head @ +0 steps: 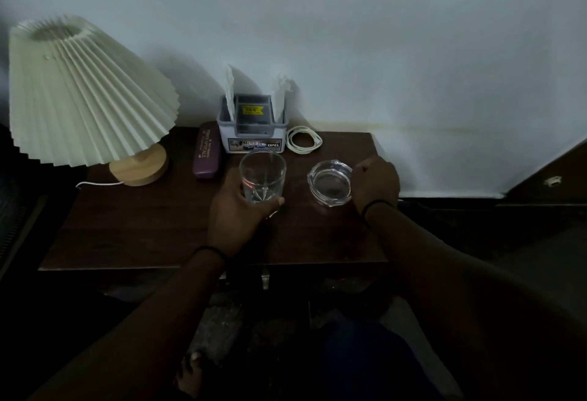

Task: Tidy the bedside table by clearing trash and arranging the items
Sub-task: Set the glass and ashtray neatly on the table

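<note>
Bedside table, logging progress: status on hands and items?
Left hand gripping glass. Right hand against ashtray, grip unclear. Organizer, purple case, cable behind; nothing blocking.

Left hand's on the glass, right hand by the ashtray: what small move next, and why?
Probably slide the glass back toward the grey organizer: the left hand already has a grip on it, and the table is bare there. The right hand only touches the ashtray.

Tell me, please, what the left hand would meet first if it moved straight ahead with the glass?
Probably the grey organizer near the wall; the left hand and glass point towards it, though depth is unclear.
</note>
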